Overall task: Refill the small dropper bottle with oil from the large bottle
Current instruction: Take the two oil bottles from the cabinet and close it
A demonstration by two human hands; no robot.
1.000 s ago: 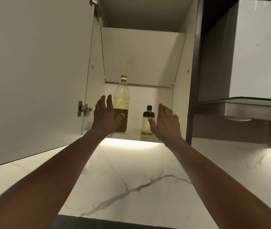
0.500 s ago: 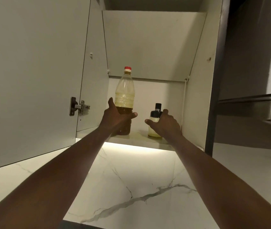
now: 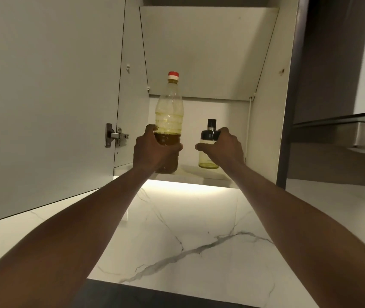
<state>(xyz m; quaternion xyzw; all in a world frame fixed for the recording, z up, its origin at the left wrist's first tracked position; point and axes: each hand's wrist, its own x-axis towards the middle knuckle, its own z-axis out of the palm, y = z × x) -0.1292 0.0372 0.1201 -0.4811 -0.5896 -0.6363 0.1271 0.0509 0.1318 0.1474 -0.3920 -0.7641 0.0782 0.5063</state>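
Inside the open cabinet, the large bottle (image 3: 169,112) and the small dropper bottle (image 3: 206,160) stand upright near the front edge of the lower shelf (image 3: 201,175), apart from each other. The open door (image 3: 43,96) with its hinge (image 3: 115,135) closes off the left, the cabinet's side wall (image 3: 266,130) stands just beside the right grip (image 3: 223,148), and there is free height up to the upper shelf (image 3: 208,52). The left grip (image 3: 154,151) wraps the large bottle's oil-filled lower half; the right grip holds the dropper bottle below its black cap. A second ago both hands were open, short of the bottles; now they clasp them.
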